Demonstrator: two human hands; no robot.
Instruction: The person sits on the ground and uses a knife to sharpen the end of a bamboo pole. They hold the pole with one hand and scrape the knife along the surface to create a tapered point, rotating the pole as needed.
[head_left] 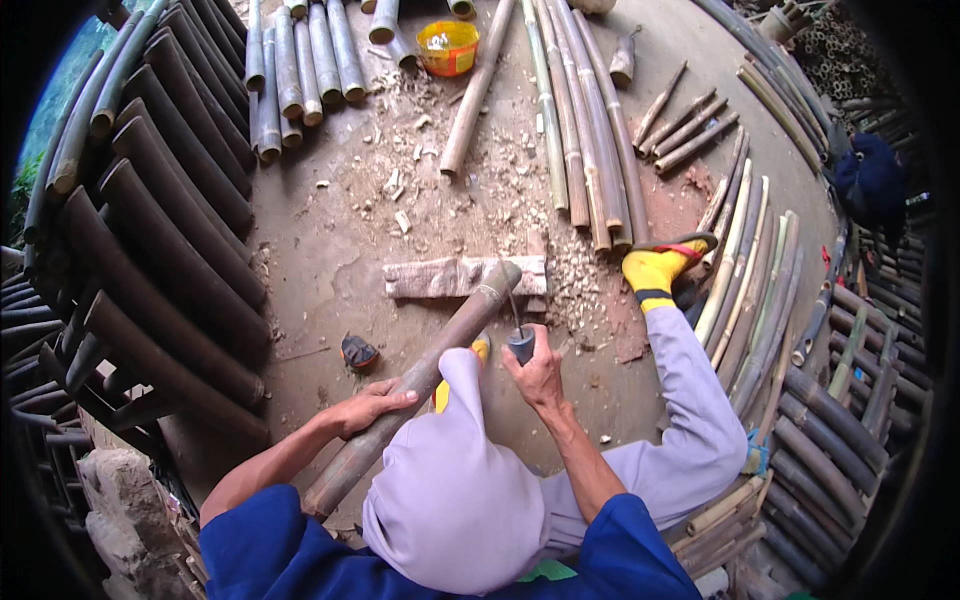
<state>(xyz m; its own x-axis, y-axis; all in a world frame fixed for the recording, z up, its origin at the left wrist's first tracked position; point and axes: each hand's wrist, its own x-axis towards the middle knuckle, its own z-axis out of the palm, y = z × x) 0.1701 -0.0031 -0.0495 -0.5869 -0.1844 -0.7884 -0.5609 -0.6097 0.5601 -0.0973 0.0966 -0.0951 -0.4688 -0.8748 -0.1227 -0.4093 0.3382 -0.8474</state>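
A thick brown bamboo pole (446, 340) slants from my left side up to the far right. My left hand (378, 405) is wrapped round its near half, thumb on top. The pole's far end rests over a cloth-wrapped block (420, 279) on the ground. In my right hand (540, 372) is a tool with a dark, thick handle (521, 345) and a thin, bent metal shank. That shank reaches up beside the pole's far end; whether its tip touches or enters the bamboo I cannot tell.
Dark bamboo poles (180, 290) are stacked along the left. More poles (590, 120) lie ahead and to the right. Shavings (490, 170) litter the floor. A yellow-orange basin (447, 48) stands far ahead, and a black-orange object (358, 352) lies near the left hand. My yellow-socked foot (655, 270) is right.
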